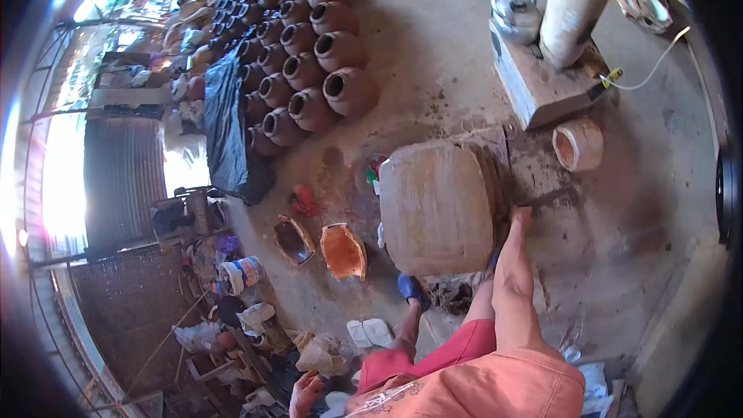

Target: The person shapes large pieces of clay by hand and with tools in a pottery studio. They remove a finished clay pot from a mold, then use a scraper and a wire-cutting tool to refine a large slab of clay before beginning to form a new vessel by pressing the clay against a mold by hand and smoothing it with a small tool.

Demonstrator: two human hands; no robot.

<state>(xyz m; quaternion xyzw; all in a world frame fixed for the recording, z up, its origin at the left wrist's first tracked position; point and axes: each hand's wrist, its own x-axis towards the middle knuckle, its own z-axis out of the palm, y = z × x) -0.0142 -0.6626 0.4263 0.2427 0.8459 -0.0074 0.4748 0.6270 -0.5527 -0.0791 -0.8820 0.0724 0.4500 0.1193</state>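
A broad clay-smeared block with a flat top [435,205] stands on the floor in front of me, between my feet and the far floor. My right arm stretches forward along its right side, and my right hand [522,217] is at its right edge. The fingers of that hand are too small and turned away to make out. A dark streak lies on the floor just beyond it; whether it is a tool or a shadow is unclear. Low at the left, beside my pink shirt, my left hand [307,391] hangs with loosely bent fingers, apparently holding nothing.
Rows of brown clay pots [340,46] fill the far left, next to a dark plastic sheet [226,128]. Two open basins [343,251] lie left of the block. At the far right are a kettle [517,17], a thick column [576,11] and a clay ring [579,145].
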